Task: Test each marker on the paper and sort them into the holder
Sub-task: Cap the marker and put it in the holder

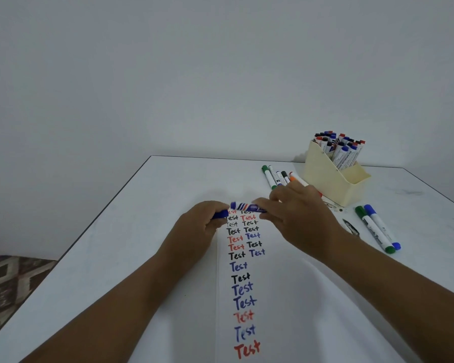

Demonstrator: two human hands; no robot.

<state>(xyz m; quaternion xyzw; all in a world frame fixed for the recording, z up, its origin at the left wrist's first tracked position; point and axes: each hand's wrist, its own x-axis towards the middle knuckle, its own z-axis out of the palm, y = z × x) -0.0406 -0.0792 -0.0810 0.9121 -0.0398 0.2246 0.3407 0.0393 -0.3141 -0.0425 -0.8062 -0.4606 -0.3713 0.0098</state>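
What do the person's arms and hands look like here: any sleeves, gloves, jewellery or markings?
Both forearms are bare right to the bottom edge of the picture; no sleeve shows. The left hand and the right hand wear no gloves. No watch, bracelet or ring is visible on the parts in view, and no marks can be made out.

Blue marker point(247, 207), cream holder point(328, 179), red, blue, black lettering point(243, 289).

Matt cream plastic holder point(333, 179), smooth white paper point(286, 297)
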